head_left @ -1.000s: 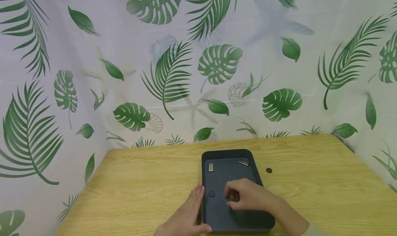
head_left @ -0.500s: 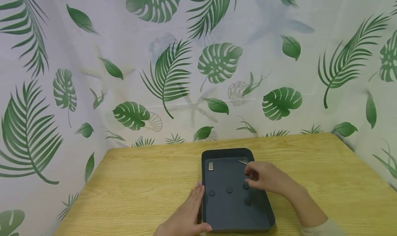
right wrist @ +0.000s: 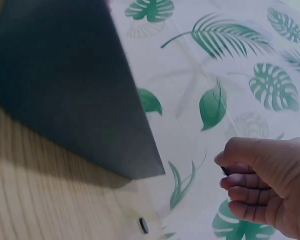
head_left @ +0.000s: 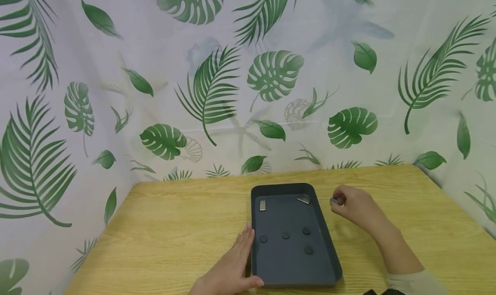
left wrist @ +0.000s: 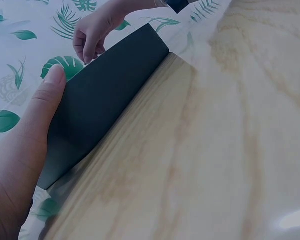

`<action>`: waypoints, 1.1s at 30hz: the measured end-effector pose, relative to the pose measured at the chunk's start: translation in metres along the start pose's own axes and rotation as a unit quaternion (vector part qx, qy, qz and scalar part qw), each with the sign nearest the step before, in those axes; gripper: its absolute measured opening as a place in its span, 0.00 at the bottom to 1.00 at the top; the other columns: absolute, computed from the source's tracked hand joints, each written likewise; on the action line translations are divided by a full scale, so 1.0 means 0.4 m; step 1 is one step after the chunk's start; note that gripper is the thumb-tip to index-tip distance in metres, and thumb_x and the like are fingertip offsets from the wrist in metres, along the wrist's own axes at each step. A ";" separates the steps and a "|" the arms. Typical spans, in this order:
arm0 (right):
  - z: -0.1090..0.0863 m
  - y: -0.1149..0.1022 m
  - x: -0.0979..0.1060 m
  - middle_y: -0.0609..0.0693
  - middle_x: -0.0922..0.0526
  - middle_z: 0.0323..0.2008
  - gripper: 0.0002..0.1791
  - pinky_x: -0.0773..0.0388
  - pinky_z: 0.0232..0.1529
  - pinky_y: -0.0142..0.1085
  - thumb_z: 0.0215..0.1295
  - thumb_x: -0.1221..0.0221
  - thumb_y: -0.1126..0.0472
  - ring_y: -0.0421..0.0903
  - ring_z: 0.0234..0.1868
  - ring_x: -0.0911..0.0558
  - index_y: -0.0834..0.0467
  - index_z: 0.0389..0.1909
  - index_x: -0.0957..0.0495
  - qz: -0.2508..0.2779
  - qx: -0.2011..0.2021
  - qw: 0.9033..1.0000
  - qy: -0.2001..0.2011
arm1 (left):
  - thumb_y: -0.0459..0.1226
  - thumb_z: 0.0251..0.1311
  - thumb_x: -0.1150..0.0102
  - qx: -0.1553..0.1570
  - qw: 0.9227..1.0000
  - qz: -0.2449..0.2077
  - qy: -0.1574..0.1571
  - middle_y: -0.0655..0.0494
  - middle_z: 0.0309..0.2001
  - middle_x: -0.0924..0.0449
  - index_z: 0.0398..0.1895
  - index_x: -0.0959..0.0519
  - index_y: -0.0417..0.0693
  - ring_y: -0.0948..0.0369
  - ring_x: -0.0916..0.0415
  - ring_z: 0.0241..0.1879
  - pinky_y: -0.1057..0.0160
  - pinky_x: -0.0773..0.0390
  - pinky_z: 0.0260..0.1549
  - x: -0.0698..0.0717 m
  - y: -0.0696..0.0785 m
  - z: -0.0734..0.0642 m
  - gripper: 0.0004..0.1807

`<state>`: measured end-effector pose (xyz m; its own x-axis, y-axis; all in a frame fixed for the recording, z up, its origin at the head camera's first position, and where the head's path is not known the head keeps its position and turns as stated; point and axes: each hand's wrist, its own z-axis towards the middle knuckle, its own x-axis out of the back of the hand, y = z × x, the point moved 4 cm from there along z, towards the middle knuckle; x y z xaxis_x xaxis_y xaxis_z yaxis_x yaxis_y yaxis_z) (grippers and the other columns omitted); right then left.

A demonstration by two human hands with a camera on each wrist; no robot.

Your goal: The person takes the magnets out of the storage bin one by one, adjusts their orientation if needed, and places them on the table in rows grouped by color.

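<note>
A dark grey rectangular tray [head_left: 286, 269] lies on the wooden table. My left hand [head_left: 232, 262] rests along its left wall, fingers straight, thumb at the near left corner. Inside are several flat dark discs, among them one on the left [head_left: 263, 239] and one on the right [head_left: 308, 249]. Two silvery pieces are also in it: an upright rectangle [head_left: 262, 205] at the far left and a tilted piece [head_left: 304, 199] at the far right. Just right of the tray, my right hand [head_left: 358, 206] pinches a small disc [head_left: 334, 201] between thumb and curled fingers.
In the right wrist view, another small dark disc [right wrist: 143, 225] is on the table beside the tray [right wrist: 65, 90]; the head view does not show it. Leaf-patterned cloth [head_left: 217, 97] hangs behind the table [head_left: 170, 226]. A dark device [head_left: 391, 292] is at the right sleeve.
My right hand moved from inside the tray, past its right wall, to the table on the right. More discs now show in the tray. The left hand stayed at the left wall.
</note>
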<state>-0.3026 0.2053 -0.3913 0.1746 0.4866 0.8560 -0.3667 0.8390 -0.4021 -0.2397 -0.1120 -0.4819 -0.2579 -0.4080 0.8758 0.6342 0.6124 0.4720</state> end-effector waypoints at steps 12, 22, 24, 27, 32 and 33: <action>-0.003 0.114 -0.012 0.57 0.19 0.28 0.10 0.23 0.32 0.48 0.60 0.41 0.63 0.54 0.32 0.20 0.68 0.36 0.23 0.035 -0.083 0.994 0.063 | 0.68 0.60 0.60 -0.008 1.000 0.012 0.012 0.44 0.75 0.74 0.74 0.65 0.37 0.54 0.74 0.74 0.48 0.52 0.70 0.005 -0.009 -0.001 0.56; -0.014 0.177 -0.056 0.59 0.19 0.31 0.12 0.22 0.32 0.47 0.63 0.42 0.61 0.55 0.33 0.20 0.68 0.38 0.24 0.058 -0.114 0.991 0.041 | 0.67 0.60 0.59 -0.005 1.000 -0.001 0.007 0.43 0.75 0.75 0.74 0.65 0.36 0.54 0.74 0.74 0.48 0.53 0.70 0.007 -0.003 -0.003 0.56; -0.014 0.186 -0.062 0.59 0.19 0.31 0.13 0.22 0.32 0.46 0.63 0.42 0.61 0.55 0.33 0.21 0.69 0.39 0.24 0.058 -0.116 0.991 0.032 | 0.67 0.60 0.59 -0.004 1.000 -0.001 0.007 0.42 0.75 0.75 0.74 0.65 0.36 0.54 0.74 0.74 0.49 0.53 0.70 0.006 -0.003 -0.003 0.56; -0.017 0.200 -0.069 0.61 0.20 0.32 0.14 0.23 0.32 0.47 0.63 0.43 0.60 0.55 0.33 0.21 0.70 0.39 0.25 0.053 -0.124 0.991 0.008 | 0.67 0.60 0.60 -0.004 1.000 -0.001 0.003 0.43 0.75 0.75 0.74 0.65 0.36 0.54 0.74 0.74 0.49 0.53 0.70 0.005 -0.002 -0.002 0.56; -0.031 0.218 -0.077 0.60 0.20 0.33 0.15 0.24 0.34 0.47 0.63 0.45 0.60 0.55 0.35 0.21 0.70 0.41 0.25 0.045 -0.140 0.989 -0.030 | 0.68 0.59 0.62 -0.007 1.000 -0.004 -0.002 0.44 0.75 0.76 0.74 0.66 0.37 0.54 0.74 0.74 0.51 0.53 0.70 0.003 0.003 0.000 0.56; -0.033 0.221 -0.079 0.60 0.20 0.34 0.15 0.24 0.34 0.46 0.63 0.45 0.59 0.55 0.35 0.21 0.70 0.41 0.25 0.046 -0.143 0.988 -0.035 | 0.68 0.59 0.62 -0.006 1.000 -0.005 -0.002 0.44 0.75 0.76 0.74 0.66 0.37 0.54 0.74 0.74 0.51 0.53 0.70 0.003 0.003 0.000 0.56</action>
<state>-0.3286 0.2672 -0.4581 0.0846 0.5551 0.8275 -0.1025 0.8309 -0.5469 -0.2393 -0.1119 -0.4803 -0.2672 -0.4105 0.8718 0.6411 0.5997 0.4788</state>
